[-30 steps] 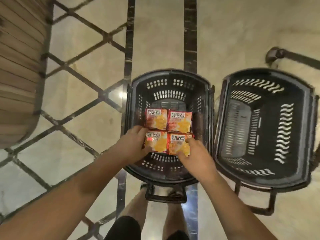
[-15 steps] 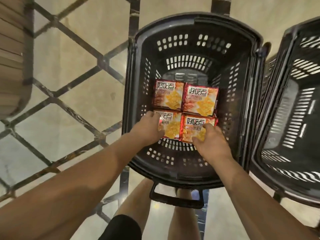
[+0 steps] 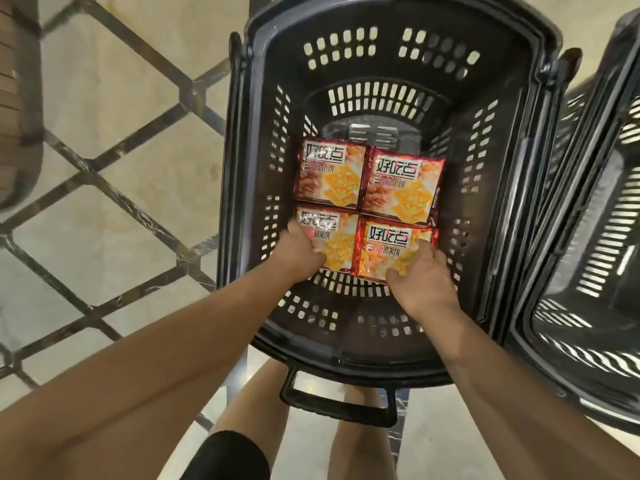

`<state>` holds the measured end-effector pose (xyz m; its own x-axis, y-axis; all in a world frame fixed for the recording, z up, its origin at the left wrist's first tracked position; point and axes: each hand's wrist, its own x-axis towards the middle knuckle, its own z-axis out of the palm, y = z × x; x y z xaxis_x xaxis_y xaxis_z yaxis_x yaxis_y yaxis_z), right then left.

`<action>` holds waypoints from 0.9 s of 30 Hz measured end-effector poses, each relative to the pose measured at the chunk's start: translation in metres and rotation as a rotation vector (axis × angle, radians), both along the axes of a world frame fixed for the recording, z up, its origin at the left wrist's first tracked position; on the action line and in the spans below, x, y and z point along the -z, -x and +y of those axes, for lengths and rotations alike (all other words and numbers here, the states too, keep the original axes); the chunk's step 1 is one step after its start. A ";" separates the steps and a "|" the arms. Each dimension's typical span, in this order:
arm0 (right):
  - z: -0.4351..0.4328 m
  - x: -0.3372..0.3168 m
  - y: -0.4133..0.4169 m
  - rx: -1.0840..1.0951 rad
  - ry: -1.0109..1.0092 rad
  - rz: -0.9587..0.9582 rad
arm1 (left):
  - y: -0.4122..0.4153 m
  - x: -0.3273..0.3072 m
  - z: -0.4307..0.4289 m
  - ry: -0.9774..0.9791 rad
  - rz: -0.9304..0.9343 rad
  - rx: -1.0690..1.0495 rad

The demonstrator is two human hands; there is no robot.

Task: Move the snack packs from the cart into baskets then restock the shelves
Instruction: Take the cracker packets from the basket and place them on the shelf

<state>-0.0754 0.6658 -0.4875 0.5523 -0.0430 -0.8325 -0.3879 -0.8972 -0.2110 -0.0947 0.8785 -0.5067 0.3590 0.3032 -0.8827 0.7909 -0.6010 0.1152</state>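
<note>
You are looking straight down at a pale beige stone floor (image 3: 114, 220), polished enough to catch soft glare. Thin dark lines (image 3: 93, 174) are set into it and cross one another, forming a lattice of large diamonds across the left half of your view. A wider dark stripe (image 3: 258, 3) runs off the top edge. At the far upper left is a brown wooden piece (image 3: 14, 81) made of horizontal slats, with a rounded lower corner. It is blurred, so what kind of furniture it is cannot be told. More plain pale floor shows near the bottom edge.
</note>
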 end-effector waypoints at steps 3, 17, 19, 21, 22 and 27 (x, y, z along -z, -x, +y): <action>-0.001 0.004 0.003 0.047 -0.008 -0.004 | -0.001 0.004 0.001 0.005 0.001 -0.108; 0.014 0.024 -0.004 0.418 0.100 0.009 | 0.000 0.005 -0.007 -0.112 -0.034 -0.110; 0.017 0.024 -0.004 0.451 0.117 0.022 | 0.002 0.003 -0.007 -0.072 -0.034 -0.112; 0.017 0.027 -0.004 0.456 0.121 0.055 | 0.004 -0.001 -0.008 -0.041 -0.046 -0.105; 0.016 0.028 -0.003 0.436 0.118 0.078 | 0.005 -0.003 -0.009 -0.031 -0.058 -0.097; 0.005 0.036 0.002 0.329 0.084 0.092 | 0.012 -0.015 -0.009 -0.019 -0.143 -0.056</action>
<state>-0.0771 0.6713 -0.5233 0.4202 -0.2766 -0.8642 -0.6728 -0.7340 -0.0922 -0.1062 0.8696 -0.4917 0.4623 0.3423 -0.8180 0.7996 -0.5597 0.2177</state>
